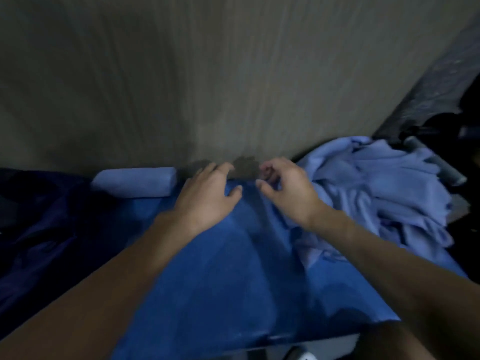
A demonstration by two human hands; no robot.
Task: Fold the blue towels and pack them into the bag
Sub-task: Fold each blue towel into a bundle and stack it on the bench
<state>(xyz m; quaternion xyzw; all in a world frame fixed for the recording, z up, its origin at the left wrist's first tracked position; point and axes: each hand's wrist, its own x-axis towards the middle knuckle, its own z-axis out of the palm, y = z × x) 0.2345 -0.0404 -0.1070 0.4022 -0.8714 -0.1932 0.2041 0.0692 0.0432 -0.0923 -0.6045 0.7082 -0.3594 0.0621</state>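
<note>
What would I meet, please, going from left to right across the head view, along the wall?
Dark navy fabric → folded light-blue towel → left hand → right hand → heap of unfolded light-blue towels.

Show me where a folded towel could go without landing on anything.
The wood-grain surface beyond the towels looks bare, bordered by the rolled towel on the left and the crumpled towel pile on the right. The spread blue towel in the middle lies flat too. Crowded: that pile, and dark blue fabric at left.
</note>
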